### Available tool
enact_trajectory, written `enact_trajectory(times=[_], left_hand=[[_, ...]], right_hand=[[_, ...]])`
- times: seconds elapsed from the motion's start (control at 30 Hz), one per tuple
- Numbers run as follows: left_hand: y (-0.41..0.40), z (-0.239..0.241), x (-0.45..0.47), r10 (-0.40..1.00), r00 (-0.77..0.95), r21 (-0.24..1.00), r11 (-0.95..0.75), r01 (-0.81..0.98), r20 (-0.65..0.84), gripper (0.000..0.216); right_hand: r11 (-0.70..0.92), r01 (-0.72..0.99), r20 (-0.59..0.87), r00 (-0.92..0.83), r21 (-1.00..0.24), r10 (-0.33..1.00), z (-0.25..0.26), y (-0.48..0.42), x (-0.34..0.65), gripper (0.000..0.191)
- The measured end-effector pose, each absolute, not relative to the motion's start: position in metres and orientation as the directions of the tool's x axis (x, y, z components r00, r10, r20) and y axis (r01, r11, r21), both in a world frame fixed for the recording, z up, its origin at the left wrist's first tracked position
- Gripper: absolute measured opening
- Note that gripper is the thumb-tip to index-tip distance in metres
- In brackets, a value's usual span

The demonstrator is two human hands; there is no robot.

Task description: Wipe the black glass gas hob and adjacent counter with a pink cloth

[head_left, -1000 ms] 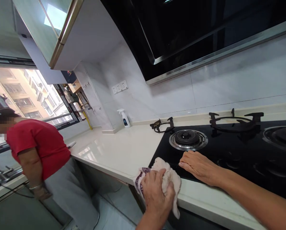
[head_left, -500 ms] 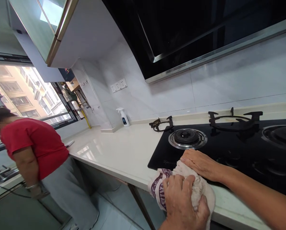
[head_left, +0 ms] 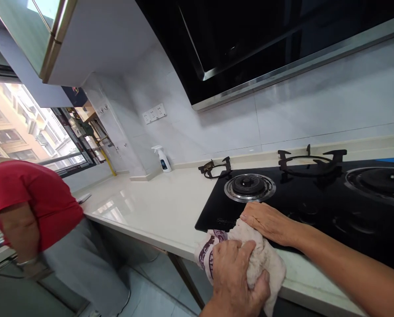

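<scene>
Head view showed the left hand (head_left: pixel 231 275) clutching a crumpled cloth (head_left: pixel 260 254) at the front edge of the counter (head_left: pixel 157 211) by the cooktop (head_left: pixel 213 209), the right hand (head_left: pixel 267 222) curled against it, whether pinching unclear.

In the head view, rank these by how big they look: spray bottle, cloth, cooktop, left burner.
Largest to smallest:
1. Cooktop, partly covered
2. Cloth, helped by being nearer the camera
3. Left burner
4. Spray bottle
</scene>
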State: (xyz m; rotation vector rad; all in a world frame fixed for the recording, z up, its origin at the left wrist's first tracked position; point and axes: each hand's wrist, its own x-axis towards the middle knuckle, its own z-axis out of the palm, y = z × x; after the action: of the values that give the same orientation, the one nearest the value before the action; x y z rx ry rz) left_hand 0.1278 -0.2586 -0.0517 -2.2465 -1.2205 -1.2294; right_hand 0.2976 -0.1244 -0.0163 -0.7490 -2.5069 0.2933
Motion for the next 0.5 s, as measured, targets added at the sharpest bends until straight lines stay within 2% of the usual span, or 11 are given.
enact_trajectory(times=[0.2,0.5], left_hand=[[-0.258,-0.053,0.127,0.537,0.275,0.127,-0.595,0.793,0.798,0.051],[-0.258,-0.049,0.113,0.531,0.343,0.076,-0.617,0.783,0.775,0.052]], right_hand=[[0.855,0.435,0.436,-0.735,-0.284,0.519,-0.019,-0.123,0.297,0.051],[0.831,0.472,0.400,-0.729,-0.294,0.556,-0.014,-0.126,0.297,0.054]])
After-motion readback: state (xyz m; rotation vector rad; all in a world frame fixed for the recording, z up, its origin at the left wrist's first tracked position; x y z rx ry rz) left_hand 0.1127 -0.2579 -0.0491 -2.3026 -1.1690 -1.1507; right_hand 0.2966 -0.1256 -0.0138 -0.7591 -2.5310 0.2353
